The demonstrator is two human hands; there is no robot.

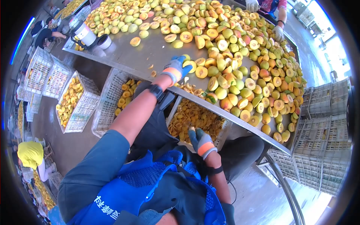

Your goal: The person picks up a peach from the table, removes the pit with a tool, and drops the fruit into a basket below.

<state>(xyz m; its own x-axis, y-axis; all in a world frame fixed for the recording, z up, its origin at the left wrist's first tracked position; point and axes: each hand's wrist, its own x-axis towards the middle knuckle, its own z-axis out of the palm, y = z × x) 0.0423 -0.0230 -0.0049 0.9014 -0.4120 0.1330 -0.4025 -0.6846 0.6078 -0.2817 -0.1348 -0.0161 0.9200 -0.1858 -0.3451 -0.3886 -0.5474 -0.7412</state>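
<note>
left hand [176,69], gloved, rests on the steel table [150,48], fingers curled at a peach half [190,66] near the table's edge; whether they clamp it i cannot tell. right hand [201,142] hangs below, fingers straight and empty, by the crate [171,112] of halves. probably best to grip the half lightly by its rim, sparing the flesh

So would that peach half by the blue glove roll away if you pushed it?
It would probably rock rather than roll: the peach half by the left hand lies cut face up on its round back. Its bare flesh is likely slippery and easily squashed.
</note>
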